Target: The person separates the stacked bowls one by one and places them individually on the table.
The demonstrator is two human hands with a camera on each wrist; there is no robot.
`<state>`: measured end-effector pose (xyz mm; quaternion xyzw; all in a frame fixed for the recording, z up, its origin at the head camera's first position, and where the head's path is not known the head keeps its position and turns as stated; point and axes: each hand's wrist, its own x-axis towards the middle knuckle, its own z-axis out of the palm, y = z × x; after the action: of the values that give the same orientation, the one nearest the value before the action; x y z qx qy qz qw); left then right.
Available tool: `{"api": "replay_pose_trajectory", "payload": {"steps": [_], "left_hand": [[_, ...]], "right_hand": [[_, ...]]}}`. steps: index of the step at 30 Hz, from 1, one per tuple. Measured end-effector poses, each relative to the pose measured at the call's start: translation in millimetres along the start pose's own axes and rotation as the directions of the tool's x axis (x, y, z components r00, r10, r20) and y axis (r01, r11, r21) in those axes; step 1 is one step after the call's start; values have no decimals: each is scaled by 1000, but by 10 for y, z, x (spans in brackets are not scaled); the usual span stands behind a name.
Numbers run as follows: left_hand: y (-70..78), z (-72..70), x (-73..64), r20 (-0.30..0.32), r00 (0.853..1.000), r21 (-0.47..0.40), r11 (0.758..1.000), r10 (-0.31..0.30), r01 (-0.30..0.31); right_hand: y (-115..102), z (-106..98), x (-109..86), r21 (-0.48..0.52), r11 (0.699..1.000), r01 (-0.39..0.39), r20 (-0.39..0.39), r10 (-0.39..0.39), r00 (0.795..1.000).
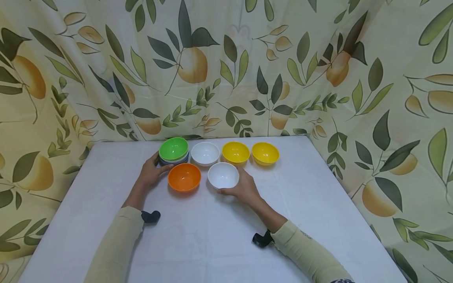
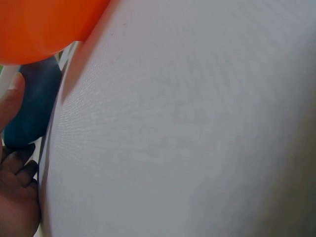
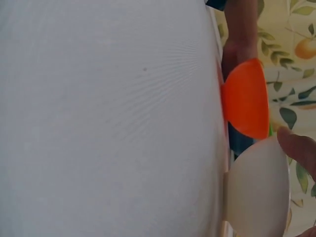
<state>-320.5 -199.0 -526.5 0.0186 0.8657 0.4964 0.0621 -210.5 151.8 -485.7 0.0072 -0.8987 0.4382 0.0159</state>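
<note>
My left hand (image 1: 151,173) holds the left side of a stack of bowls, its thumb in front. The top bowl is a green bowl (image 1: 173,149); a white rim and a blue bowl (image 2: 34,106) show under it. My right hand (image 1: 246,188) grips a white bowl (image 1: 223,175) from its right side, thumb at the near rim and fingers partly hidden behind. Between the hands an orange bowl (image 1: 184,177) sits on the table, in front of the stack. In the right wrist view the white bowl stands upright beside the orange one.
Behind the gripped bowl stands another white bowl (image 1: 205,153), with two yellow bowls, a nearer one (image 1: 235,153) and one farther right (image 1: 265,153), in the same row. A white cloth covers the table (image 1: 198,243). A patterned curtain (image 1: 226,98) hangs along its back edge.
</note>
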Motion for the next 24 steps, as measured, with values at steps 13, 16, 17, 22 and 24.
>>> {"api": "replay_pose_trajectory", "payload": {"steps": [13,16,17,22,24], "left_hand": [[-3,-5,-14,3,1000,-1,1000,22,-22],[-2,-9,-17,3,1000,5,1000,31,-31],[-1,-10,-17,2,999,8,999,32,-32],[-3,-6,-9,6,1000,12,1000,28,-28],[2,-6,-6,6,1000,9,1000,26,-26]], "right_hand": [[-279,-97,-24,-28,999,-31,-9,31,999],[-386,-107,26,-10,1000,-7,5,7,1000],[-420,-108,50,-8,1000,2,11,-1,1000],[-572,-91,206,-8,999,34,45,-34,998],[-633,-76,269,-1,999,47,59,-47,997]]}}
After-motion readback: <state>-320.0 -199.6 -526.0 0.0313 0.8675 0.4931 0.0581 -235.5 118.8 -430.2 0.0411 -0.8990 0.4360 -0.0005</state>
